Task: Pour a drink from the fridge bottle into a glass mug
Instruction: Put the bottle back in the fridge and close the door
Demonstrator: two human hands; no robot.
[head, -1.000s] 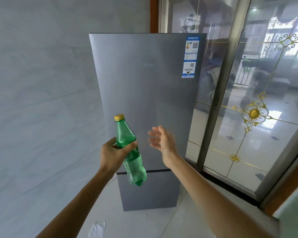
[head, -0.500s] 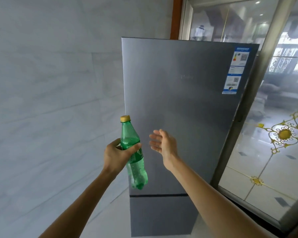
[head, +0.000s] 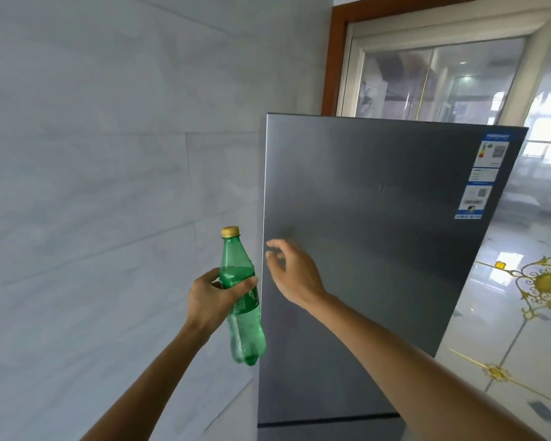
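Note:
A green plastic bottle (head: 240, 291) with a yellow cap is held upright, a little tilted, in my left hand (head: 212, 300), which grips it around the middle. The cap is on. My right hand (head: 295, 272) hovers just right of the bottle, fingers loosely curled and apart, empty, in front of the grey fridge (head: 379, 249). Both fridge doors are closed. No glass mug is in view.
A pale tiled wall (head: 93, 186) fills the left side. Behind and right of the fridge stands a sliding glass door (head: 442, 78) in a wooden frame, with gold ornament on its panes. A blue and white label (head: 482, 176) sticks to the fridge's upper right corner.
The view has swung left, so the fridge has slid to the right of frame. My right hand has curled its fingers and come closer to the bottle. My left hand holds the bottle as before.

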